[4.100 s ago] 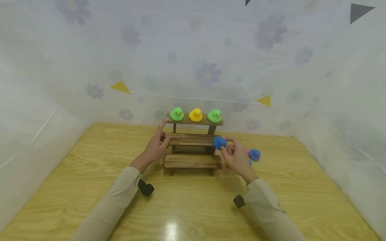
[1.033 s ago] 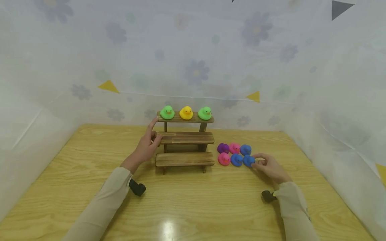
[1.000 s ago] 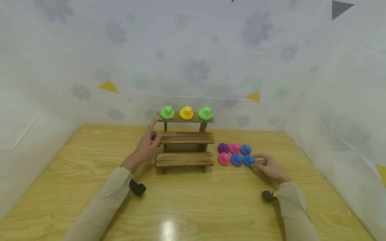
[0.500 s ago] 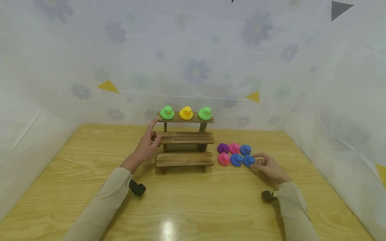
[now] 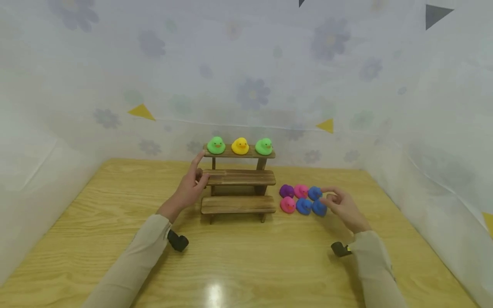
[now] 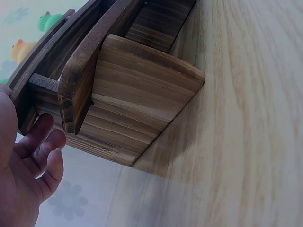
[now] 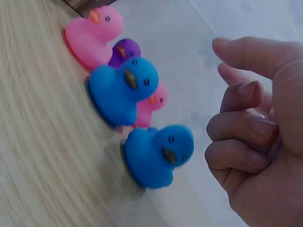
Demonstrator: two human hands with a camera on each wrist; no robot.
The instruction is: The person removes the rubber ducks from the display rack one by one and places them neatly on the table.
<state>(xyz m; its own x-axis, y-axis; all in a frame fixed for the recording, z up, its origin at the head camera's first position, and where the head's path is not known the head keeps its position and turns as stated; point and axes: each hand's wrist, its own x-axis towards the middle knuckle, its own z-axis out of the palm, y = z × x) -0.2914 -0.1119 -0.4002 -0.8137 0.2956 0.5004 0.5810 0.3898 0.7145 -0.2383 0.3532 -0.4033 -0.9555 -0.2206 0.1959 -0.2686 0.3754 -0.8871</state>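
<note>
My left hand (image 5: pixel 186 190) touches the left end of a three-tier wooden stand (image 5: pixel 246 177), index finger at the top tier and thumb on the middle one. In the left wrist view its other fingers (image 6: pixel 54 142) are loosely bent beside the wood. My right hand (image 5: pixel 344 209) hovers over the right end of a cluster of rubber ducks. Its thumb and index are apart around nothing, clear of the near blue duck (image 7: pixel 158 156) in the right wrist view. The front right blue duck (image 5: pixel 320 209) and back blue duck (image 5: pixel 314 192) are partly hidden by fingertips.
Also in the cluster are a blue duck (image 5: pixel 304 206), a purple duck (image 5: pixel 286 191) and pink ducks (image 5: pixel 287 205), in two rows right of the stand. A yellow duck (image 5: pixel 240 146) between two green ducks (image 5: pixel 216 145) tops the stand. A patterned sheet (image 5: pixel 252 77) hangs behind.
Earlier my right hand held a blue duck near the middle tier. It then was at the front right duck in the cluster, and now has lifted off it slightly backward. My left hand stays put.
</note>
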